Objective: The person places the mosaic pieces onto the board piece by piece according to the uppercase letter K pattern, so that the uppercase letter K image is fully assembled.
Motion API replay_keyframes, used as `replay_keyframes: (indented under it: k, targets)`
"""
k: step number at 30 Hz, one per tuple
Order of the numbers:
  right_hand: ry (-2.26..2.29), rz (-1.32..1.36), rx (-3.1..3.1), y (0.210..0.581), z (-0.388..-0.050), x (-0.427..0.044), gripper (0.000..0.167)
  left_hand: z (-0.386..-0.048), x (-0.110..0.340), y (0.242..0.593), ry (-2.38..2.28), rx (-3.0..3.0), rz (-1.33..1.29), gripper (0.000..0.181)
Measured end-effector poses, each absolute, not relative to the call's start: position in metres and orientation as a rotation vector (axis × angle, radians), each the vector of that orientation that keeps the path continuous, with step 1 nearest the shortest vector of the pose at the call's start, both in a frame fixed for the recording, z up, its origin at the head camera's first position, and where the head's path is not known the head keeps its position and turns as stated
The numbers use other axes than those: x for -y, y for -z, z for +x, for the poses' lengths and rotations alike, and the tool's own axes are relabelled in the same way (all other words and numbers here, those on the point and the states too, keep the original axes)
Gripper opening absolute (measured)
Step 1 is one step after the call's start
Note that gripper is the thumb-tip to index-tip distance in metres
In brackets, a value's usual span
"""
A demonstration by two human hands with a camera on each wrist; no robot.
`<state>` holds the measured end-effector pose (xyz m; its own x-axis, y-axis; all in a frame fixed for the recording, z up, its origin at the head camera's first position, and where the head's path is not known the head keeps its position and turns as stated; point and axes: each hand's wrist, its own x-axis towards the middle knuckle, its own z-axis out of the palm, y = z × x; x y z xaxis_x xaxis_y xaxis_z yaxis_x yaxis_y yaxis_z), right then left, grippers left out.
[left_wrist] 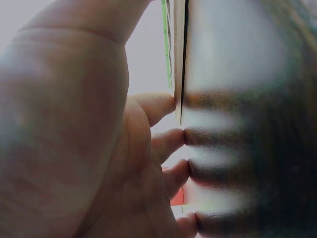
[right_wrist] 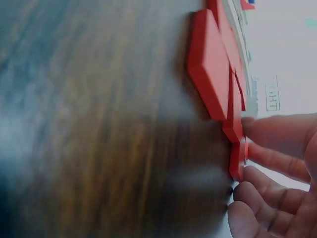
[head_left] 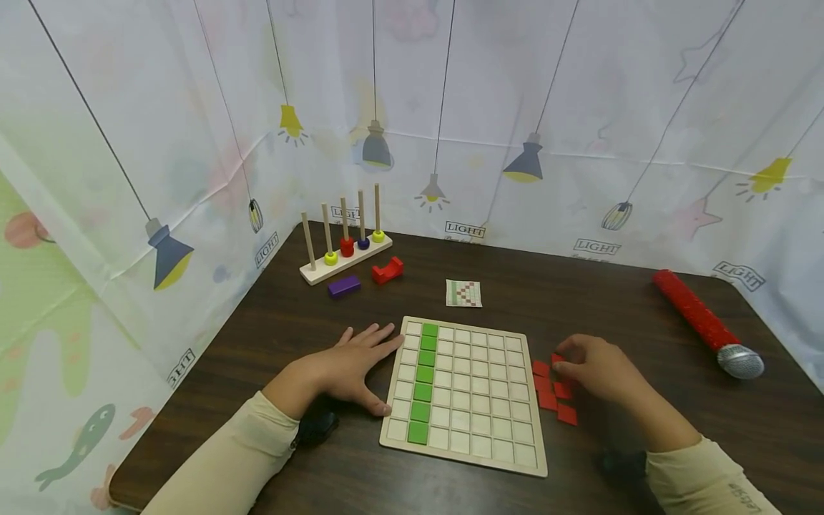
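A wooden grid board (head_left: 536, 422) lies on the dark table, its second column from the left filled with green tiles (head_left: 422, 392). My left hand (head_left: 350, 365) has its fingers spread along the board's left side, the thumb and index finger touching the edge; in the left wrist view the fingertips (left_wrist: 169, 141) rest on the table. Several red tiles (head_left: 547, 400) lie just right of the board. Over them, my right hand (head_left: 599, 368) pinches one red tile (head_left: 556, 358) between thumb and index finger; the right wrist view shows the hand (right_wrist: 282, 168) beside the tiles (right_wrist: 210, 64).
Behind the board lies a small pattern card (head_left: 463, 294). A peg stand with rings (head_left: 322, 270), a purple block (head_left: 344, 287) and a red curved block (head_left: 388, 271) are at the back left. A red microphone (head_left: 702, 315) lies at the right.
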<state>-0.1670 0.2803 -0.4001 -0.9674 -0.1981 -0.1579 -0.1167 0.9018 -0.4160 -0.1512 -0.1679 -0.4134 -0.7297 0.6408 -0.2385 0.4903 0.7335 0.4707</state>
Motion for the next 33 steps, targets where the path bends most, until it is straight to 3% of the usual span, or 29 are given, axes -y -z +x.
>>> replay_keyframes:
  k: [13,33]
  targets:
    - [0.701,-0.241,-2.964,0.398,-0.172,-0.274,0.016,-0.152,0.168,0.415,-0.534,-2.555,0.864,0.12]
    - [0.895,-0.347,-2.918,0.393,-0.188,-0.221,0.015,-0.151,0.169,0.415,-0.512,-2.562,0.857,0.12]
